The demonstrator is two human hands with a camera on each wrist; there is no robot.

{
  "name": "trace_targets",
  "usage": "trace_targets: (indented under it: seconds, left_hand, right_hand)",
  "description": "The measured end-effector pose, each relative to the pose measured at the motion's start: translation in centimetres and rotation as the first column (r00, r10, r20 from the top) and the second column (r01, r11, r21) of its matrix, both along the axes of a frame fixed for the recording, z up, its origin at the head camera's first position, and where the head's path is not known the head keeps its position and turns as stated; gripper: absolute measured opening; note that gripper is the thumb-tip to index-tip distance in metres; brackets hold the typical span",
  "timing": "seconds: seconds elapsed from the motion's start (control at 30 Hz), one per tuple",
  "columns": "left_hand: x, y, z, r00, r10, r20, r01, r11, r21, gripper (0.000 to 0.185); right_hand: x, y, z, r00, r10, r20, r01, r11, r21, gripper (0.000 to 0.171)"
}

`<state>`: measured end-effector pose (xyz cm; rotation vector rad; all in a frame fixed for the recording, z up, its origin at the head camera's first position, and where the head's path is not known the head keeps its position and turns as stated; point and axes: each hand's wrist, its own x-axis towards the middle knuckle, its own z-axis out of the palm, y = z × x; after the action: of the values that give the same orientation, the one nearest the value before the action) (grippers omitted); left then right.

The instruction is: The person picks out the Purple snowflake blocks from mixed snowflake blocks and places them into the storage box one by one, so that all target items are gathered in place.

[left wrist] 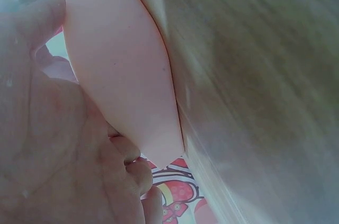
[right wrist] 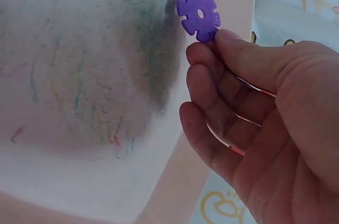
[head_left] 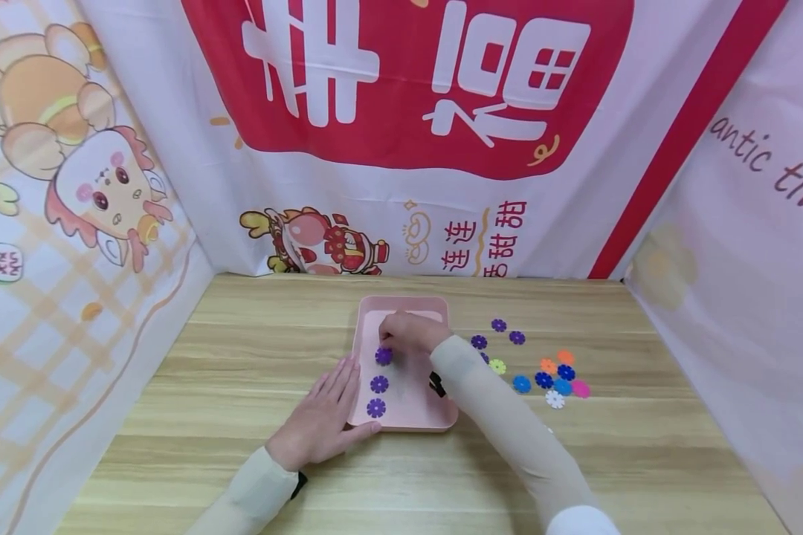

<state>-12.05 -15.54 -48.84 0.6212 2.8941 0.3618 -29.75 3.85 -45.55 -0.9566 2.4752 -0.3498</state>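
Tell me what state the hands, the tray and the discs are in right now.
Left hand: fingers extended, resting against the tray's left side.
Right hand: pinching a purple disc over the tray.
Pinched purple disc: held by its edge.
Tray: open side up, coloured streaks inside.
Two other purple discs: lying in the tray.
Loose discs: scattered on the table, right of the tray.

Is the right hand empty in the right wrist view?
No, the right hand pinches a purple notched disc by its edge.
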Motion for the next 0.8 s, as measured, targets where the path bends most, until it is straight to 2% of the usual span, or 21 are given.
trace_targets:
  seconds: [0.3, 0.8]
  left_hand:
    - [-0.01, -0.06, -0.1, 1.0, 0.003, -0.003, -0.003, 1.0, 0.005, 0.102]
    - [0.0, -0.09, -0.21, 1.0, -0.011, -0.029, 0.012, 1.0, 0.006, 0.102]
  right_hand:
    - [0.13, -0.21, -0.4, 1.0, -0.014, -0.004, 0.014, 1.0, 0.024, 0.018]
    - [0.07, -0.51, -0.63, 1.0, -0.001, 0.02, 0.001, 1.0, 0.006, 0.018]
